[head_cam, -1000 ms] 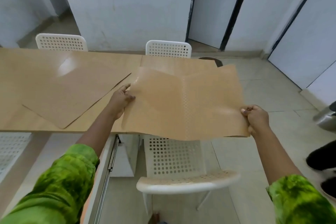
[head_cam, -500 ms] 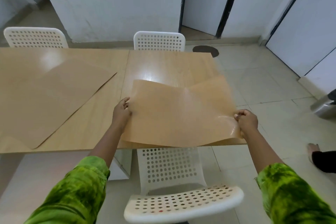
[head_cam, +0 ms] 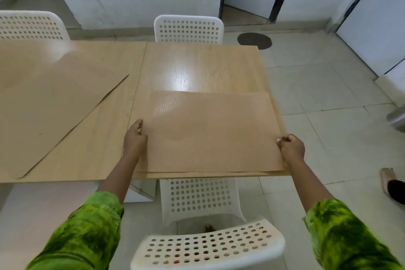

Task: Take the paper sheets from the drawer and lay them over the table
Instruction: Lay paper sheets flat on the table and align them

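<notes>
- The paper sheet (head_cam: 210, 131) lay spread over the near right part of the wooden bench (head_cam: 197, 68), with its near edge close along the bench's front edge.
- Whether the sheet rested fully flat on the bench could not be told.
- The left hand (head_cam: 134, 140) gripped the sheet's left edge, fingers curled at the paper's side.
- The right hand (head_cam: 291, 148) pinched the sheet's right edge near the bench's right side, fingers bunched on the paper.
- Both arms wore green mottled sleeves (head_cam: 87, 232).
- A second paper sheet (head_cam: 50, 105) lay at an angle on the left part of the bench, well apart from the held one.
- A white perforated chair (head_cam: 206, 245) stood at the near side, just under the held sheet's edge.
- Two more white chairs (head_cam: 188, 28) stood at the far side of the bench.
- A dark round patch (head_cam: 254, 40) marked the tiled floor beyond the bench's far right corner.
- A foot (head_cam: 389, 183) showed at the right border.
</notes>
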`<state>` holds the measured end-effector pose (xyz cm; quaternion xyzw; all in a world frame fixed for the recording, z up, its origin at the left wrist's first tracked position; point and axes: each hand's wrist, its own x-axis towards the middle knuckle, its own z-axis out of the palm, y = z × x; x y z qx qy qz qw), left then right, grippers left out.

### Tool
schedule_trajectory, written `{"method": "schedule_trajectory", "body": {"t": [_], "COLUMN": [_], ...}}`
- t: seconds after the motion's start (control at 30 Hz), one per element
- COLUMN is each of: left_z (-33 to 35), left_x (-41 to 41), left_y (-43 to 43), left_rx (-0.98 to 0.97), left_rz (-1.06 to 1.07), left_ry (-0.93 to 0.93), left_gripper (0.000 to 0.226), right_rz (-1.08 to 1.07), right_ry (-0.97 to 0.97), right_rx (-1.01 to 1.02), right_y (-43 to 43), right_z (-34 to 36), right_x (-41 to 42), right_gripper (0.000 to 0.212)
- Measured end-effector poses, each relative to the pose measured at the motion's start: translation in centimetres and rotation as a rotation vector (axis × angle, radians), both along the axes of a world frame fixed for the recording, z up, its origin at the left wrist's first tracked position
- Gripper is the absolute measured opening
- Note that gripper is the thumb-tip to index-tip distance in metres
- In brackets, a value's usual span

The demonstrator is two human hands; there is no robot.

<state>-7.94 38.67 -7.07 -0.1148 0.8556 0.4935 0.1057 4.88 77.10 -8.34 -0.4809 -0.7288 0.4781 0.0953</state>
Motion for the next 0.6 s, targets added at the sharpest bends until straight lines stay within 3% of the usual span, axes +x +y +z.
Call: {"method": "schedule_trajectory", "body": {"t": [0.13, 0.6], "left_z": [-0.2, -0.9], "left_x": [-0.3, 0.5], "left_y": [0.6, 0.6], "left_rx": [-0.113, -0.224], "left_rz": [-0.027, -0.012], "left_ry": [0.02, 0.038], "left_gripper": [0.062, 0.058], "right_rz": [0.035, 0.079], "right_ry": [-0.06, -0.194], "right_rx": [0.039, 0.225], "right_y": [0.2, -0.3], "right_z": [-0.2, -1.0], "right_x": [-0.4, -0.5], "right_gripper": [0.008, 0.021]}}
